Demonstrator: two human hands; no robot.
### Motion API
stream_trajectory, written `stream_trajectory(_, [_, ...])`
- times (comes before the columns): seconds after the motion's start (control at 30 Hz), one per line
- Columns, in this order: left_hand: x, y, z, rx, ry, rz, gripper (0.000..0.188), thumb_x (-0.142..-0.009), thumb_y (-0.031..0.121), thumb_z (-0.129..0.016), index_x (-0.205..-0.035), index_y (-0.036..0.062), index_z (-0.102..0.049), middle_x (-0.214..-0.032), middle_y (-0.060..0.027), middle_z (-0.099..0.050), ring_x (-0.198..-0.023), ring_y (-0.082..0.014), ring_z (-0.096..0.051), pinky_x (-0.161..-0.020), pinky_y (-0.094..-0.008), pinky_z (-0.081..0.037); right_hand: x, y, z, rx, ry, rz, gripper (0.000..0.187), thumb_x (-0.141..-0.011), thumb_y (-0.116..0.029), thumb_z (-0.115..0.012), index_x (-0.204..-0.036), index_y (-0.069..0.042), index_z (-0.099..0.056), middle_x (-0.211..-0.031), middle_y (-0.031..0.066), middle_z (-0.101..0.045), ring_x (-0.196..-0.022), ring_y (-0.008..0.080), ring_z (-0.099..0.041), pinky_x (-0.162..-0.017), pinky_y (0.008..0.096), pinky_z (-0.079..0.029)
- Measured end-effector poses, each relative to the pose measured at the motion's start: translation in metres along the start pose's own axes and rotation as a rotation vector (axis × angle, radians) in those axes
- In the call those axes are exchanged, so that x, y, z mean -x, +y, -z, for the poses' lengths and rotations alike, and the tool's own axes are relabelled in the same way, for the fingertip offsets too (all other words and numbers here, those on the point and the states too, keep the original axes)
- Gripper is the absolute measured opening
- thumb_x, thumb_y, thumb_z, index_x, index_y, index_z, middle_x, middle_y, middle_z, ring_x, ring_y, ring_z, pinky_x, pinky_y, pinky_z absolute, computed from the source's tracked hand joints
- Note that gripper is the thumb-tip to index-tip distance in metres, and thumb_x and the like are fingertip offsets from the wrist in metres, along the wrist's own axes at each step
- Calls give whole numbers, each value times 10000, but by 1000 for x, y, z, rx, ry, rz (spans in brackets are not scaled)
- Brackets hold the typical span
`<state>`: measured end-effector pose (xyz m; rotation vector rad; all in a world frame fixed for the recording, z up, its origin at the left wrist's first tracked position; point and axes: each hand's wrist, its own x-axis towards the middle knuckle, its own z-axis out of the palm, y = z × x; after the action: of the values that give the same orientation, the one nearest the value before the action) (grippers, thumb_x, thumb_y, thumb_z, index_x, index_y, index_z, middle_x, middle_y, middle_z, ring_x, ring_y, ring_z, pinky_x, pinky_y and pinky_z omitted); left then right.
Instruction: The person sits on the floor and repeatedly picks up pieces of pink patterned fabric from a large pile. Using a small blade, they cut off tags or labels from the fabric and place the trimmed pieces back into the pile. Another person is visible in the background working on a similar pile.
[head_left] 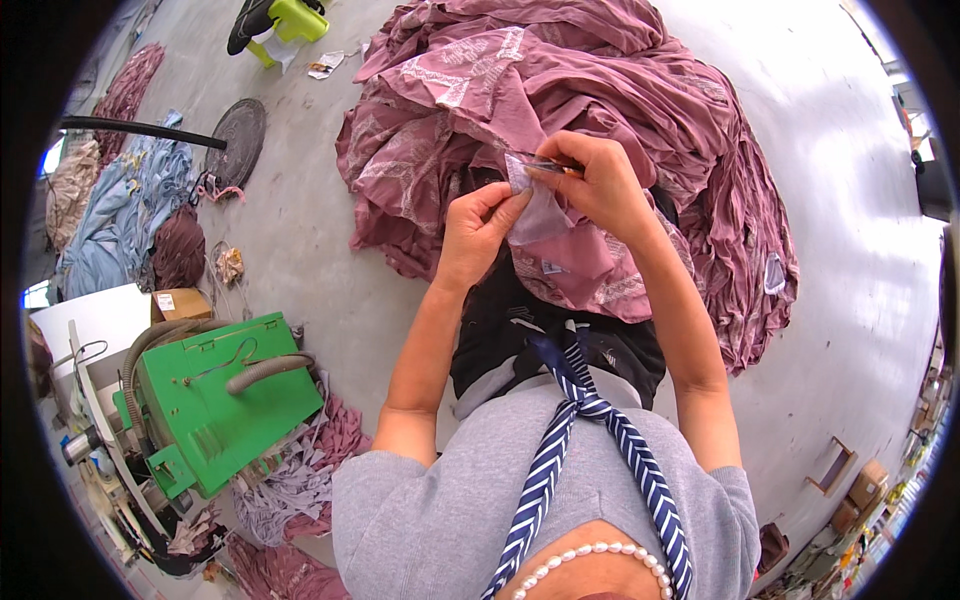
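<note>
In front of my body, my left hand (473, 228) pinches the edge of a pale lilac piece of cloth (540, 222) between thumb and fingers. My right hand (600, 182) is closed just right of it, around a small dark metal tool (546, 165) that looks like thread snips. The tool's tip lies against the top of the pale cloth, and most of it is hidden by my fingers. Behind and beneath both hands spreads a large heap of mauve fabric (640, 110) with white printed patterns, part of it draped over my lap.
A green metal machine (215, 400) with grey hoses stands at the lower left, mauve and grey cloth scraps (300, 480) beside it. Blue fabric (130, 215) lies further left. A round dark base (240, 142) with a pole and a lime-green stool (298, 18) stand beyond.
</note>
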<state>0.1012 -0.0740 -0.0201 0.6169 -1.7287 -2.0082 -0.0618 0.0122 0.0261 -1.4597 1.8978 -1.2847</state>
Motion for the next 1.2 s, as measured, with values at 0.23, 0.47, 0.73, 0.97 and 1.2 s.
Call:
stream_trajectory(0.23, [4, 8, 7, 273, -21, 59, 306, -889, 51, -606, -1177, -40, -558, -1002, -33, -642, -881, -68, -589, -782, -209, -476, -9, 8, -8, -597, 118, -230, 117, -907, -127, -591, -892, -12, -583, -689, -24, -576, -587, 12, -472, -520, 163, -353])
stream_trajectory(0.47, [6, 6, 12, 348, 2, 48, 316, -885, 38, -605, -1187, -39, -552, -1011, -53, -650, -885, -82, -606, -789, -218, -486, 23, -11, -4, -12, 275, -197, 240, -872, -229, -610, -968, -14, -562, -715, 97, -618, -624, 169, -609, -605, 278, -463])
stream_trajectory(0.73, [6, 4, 14, 343, -12, 37, 317, -870, 14, -606, -1180, -38, -561, -1040, -71, -655, -910, -108, -624, -820, -232, -492, 36, 2, -2, -224, 148, -365, 240, -882, -214, -626, -866, 21, -577, -689, 86, -622, -618, 105, -565, -580, 260, -448])
stream_trajectory(0.97, [7, 10, 12, 262, -26, 20, 294, -885, 12, -593, -1173, -39, -570, -1008, -55, -650, -884, -86, -602, -797, -223, -482, 18, -1, -3, -137, 93, -322, 237, -864, -207, -653, -843, 23, -599, -680, 77, -630, -604, 95, -563, -556, 256, -440])
stream_trajectory(1.2, [8, 15, 13, 127, -21, 24, 290, -885, 17, -595, -1171, -30, -578, -977, -47, -654, -855, -71, -594, -769, -209, -480, 12, -2, 7, -165, 71, -257, 168, -878, -136, -640, -893, 22, -586, -717, 0, -606, -652, 42, -540, -586, 193, -437])
